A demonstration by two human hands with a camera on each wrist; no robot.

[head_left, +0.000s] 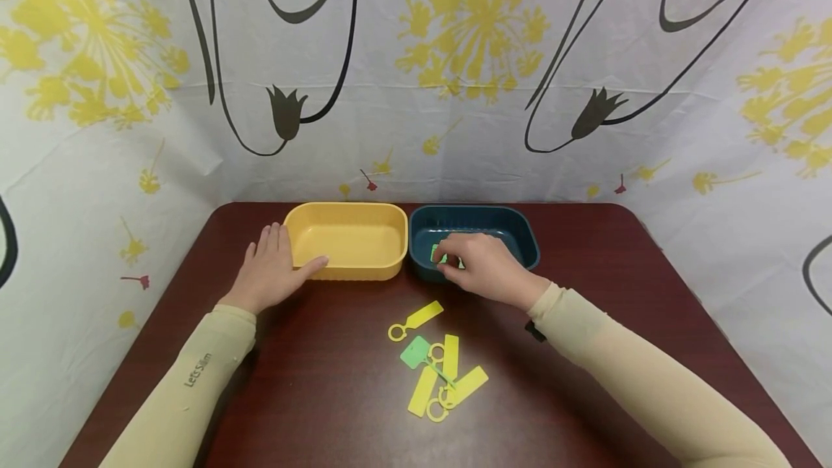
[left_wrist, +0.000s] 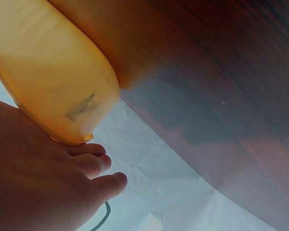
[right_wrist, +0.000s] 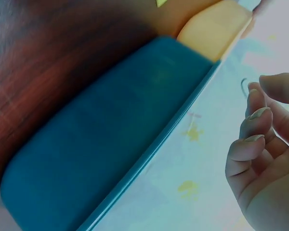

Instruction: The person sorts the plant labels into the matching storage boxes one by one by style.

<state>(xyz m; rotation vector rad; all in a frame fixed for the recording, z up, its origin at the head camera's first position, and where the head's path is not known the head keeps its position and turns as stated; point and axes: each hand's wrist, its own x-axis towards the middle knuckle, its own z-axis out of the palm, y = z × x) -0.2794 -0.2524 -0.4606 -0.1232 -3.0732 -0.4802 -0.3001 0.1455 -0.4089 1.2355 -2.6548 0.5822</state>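
Note:
In the head view my left hand rests against the left end of the yellow bin, fingers straight and thumb across its front rim. The left wrist view shows those fingers along the yellow bin's wall. My right hand is over the near side of the dark blue bin, fingers loosely curled. A small gap separates thumb and index finger, and nothing shows between them in the right wrist view. Green pieces show inside the blue bin, partly hidden behind the right hand.
On the dark red table, in front of the bins, lie several yellow plastic tags with ring ends. A green tag with a thin stem overlaps them. Behind the bins hangs a patterned white cloth.

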